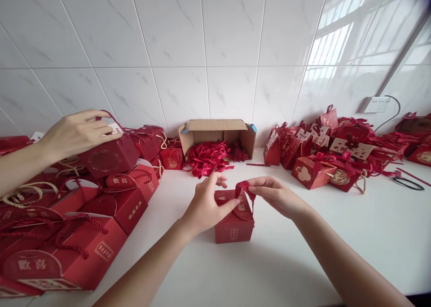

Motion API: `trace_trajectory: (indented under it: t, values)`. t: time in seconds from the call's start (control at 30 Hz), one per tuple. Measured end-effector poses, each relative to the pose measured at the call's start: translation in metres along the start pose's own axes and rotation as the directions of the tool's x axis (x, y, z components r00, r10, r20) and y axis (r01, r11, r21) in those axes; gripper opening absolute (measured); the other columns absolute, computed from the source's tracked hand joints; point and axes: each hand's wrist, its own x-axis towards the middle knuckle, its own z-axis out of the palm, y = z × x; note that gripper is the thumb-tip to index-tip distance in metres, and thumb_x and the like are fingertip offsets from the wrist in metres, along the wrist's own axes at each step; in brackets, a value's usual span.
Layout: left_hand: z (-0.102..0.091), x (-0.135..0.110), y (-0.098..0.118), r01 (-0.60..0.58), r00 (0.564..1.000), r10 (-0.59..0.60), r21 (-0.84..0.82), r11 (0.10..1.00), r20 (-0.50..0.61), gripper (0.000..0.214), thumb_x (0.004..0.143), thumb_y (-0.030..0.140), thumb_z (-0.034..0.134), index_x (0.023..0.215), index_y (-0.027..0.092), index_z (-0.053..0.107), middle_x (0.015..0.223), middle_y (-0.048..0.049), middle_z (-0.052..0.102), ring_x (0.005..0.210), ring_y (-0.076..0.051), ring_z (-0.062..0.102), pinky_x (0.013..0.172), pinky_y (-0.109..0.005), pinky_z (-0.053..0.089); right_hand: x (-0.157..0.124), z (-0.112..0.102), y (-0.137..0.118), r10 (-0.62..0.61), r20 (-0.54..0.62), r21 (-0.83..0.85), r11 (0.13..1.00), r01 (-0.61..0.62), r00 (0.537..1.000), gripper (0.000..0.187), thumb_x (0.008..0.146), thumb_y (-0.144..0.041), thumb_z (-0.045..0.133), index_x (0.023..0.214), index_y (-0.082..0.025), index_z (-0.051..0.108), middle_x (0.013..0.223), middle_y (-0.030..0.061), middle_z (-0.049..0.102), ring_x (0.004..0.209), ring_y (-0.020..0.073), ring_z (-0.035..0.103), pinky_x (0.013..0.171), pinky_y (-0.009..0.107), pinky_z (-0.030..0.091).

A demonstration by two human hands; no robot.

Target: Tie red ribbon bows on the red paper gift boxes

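A small red gift box (234, 228) with gold lettering stands upright on the white table in front of me. My left hand (209, 204) is at its left side, thumb laid along the top flap and fingers raised apart behind it. Between the thumb and fingertips of my right hand (278, 195) is a red ribbon (243, 186), pinched above the box's right side. The ribbon loops over the top flaps, one end hanging down the right side. How it passes through the flaps is hidden.
Another person's hand (79, 129) grips a dark red box (109, 154) by its cord above several red boxes (90, 248) at left. Against the tiled wall lies a cardboard carton (217, 125) holding loose red ribbons (208, 156). More gift boxes (313, 172) and a black ring (408, 184) are at right.
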Motion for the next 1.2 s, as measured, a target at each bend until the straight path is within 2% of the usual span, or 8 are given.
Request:
trace_trajectory:
  t: [0.3, 0.43, 0.53, 0.63, 0.8, 0.93, 1.07, 1.2]
  values:
    - [0.009, 0.023, 0.004, -0.169, 0.948, 0.228, 0.253, 0.952, -0.224, 0.033, 0.074, 0.020, 0.058, 0.101, 0.021, 0.040, 0.089, -0.0041, 0.059, 0.089, -0.022, 0.059, 0.086, -0.042, 0.039, 0.002, 0.006, -0.004, 0.057, -0.091, -0.121, 0.990, -0.068, 0.994, 0.027, 0.079, -0.042, 0.065, 0.087, -0.017, 0.061, 0.075, 0.0017, 0.062, 0.069, 0.0127, 0.055, 0.066, 0.026, 0.044]
    - [0.009, 0.017, 0.003, -0.169, 0.942, 0.239, 0.283, 0.944, -0.234, 0.031, 0.076, 0.020, 0.055, 0.104, 0.020, 0.041, 0.090, -0.0043, 0.060, 0.091, -0.022, 0.059, 0.087, -0.043, 0.038, 0.006, 0.016, 0.012, -0.009, -0.141, -0.300, 0.953, -0.034, 0.990, 0.035, 0.083, -0.045, 0.058, 0.105, -0.018, 0.059, 0.070, 0.0009, 0.060, 0.065, 0.0137, 0.053, 0.064, 0.027, 0.044]
    - [0.001, 0.015, 0.001, -0.111, 0.975, 0.151, 0.229, 0.967, -0.164, 0.029, 0.075, 0.020, 0.057, 0.102, 0.021, 0.046, 0.093, -0.0036, 0.060, 0.093, -0.022, 0.059, 0.091, -0.044, 0.036, 0.010, 0.026, 0.025, -0.090, -0.173, -0.414, 0.910, 0.011, 0.981, 0.030, 0.086, -0.044, 0.052, 0.097, -0.019, 0.064, 0.070, 0.0012, 0.060, 0.064, 0.0138, 0.051, 0.063, 0.028, 0.043]
    - [-0.018, 0.015, -0.008, -0.004, 0.998, 0.001, 0.060, 0.998, 0.058, 0.028, 0.072, 0.026, 0.064, 0.097, 0.023, 0.053, 0.100, -0.0028, 0.061, 0.100, -0.021, 0.057, 0.091, -0.038, 0.040, 0.011, 0.033, 0.033, -0.132, -0.229, -0.455, 0.890, 0.014, 0.964, 0.026, 0.087, -0.041, 0.050, 0.086, -0.019, 0.065, 0.073, 0.0021, 0.059, 0.065, 0.0143, 0.051, 0.064, 0.028, 0.043]
    - [-0.033, 0.008, -0.031, 0.209, 0.946, -0.181, -0.082, 0.974, 0.268, 0.033, 0.072, 0.046, 0.066, 0.093, 0.023, 0.054, 0.105, -0.0031, 0.059, 0.104, -0.022, 0.055, 0.092, -0.036, 0.041, 0.011, 0.034, 0.037, -0.269, -0.271, -0.471, 0.874, 0.116, 0.924, 0.018, 0.086, -0.033, 0.052, 0.079, -0.018, 0.061, 0.094, 0.0054, 0.057, 0.080, 0.0152, 0.054, 0.072, 0.028, 0.043]
    - [-0.023, 0.003, -0.041, 0.423, 0.882, -0.379, -0.116, 0.899, 0.280, 0.035, 0.076, 0.055, 0.058, 0.084, 0.021, 0.049, 0.083, 0.0003, 0.057, 0.075, -0.015, 0.057, 0.066, -0.026, 0.046, 0.008, 0.035, 0.035, -0.158, -0.220, -0.348, 0.935, 0.073, 0.963, 0.017, 0.090, -0.032, 0.046, 0.086, -0.019, 0.058, 0.082, 0.0025, 0.062, 0.074, 0.0141, 0.055, 0.067, 0.026, 0.043]
    - [-0.028, 0.001, -0.042, 0.358, 0.886, -0.309, -0.087, 0.930, 0.347, 0.034, 0.079, 0.053, 0.054, 0.072, 0.019, 0.053, 0.066, 0.0028, 0.052, 0.062, -0.012, 0.052, 0.058, -0.023, 0.042, 0.007, 0.040, 0.032, -0.127, -0.258, -0.356, 0.934, 0.027, 0.958, 0.017, 0.089, -0.027, 0.046, 0.079, -0.018, 0.055, 0.077, 0.0011, 0.063, 0.068, 0.0124, 0.054, 0.063, 0.024, 0.042]
    - [-0.054, -0.004, -0.033, 0.156, 0.961, -0.178, 0.116, 0.981, 0.213, 0.022, 0.076, 0.043, 0.064, 0.071, 0.021, 0.060, 0.075, 0.0017, 0.059, 0.075, -0.015, 0.057, 0.069, -0.024, 0.044, 0.006, 0.045, 0.031, -0.099, -0.360, -0.375, 0.926, -0.047, 0.928, 0.013, 0.084, -0.023, 0.049, 0.076, -0.018, 0.057, 0.069, 0.0002, 0.062, 0.063, 0.0130, 0.054, 0.059, 0.023, 0.041]
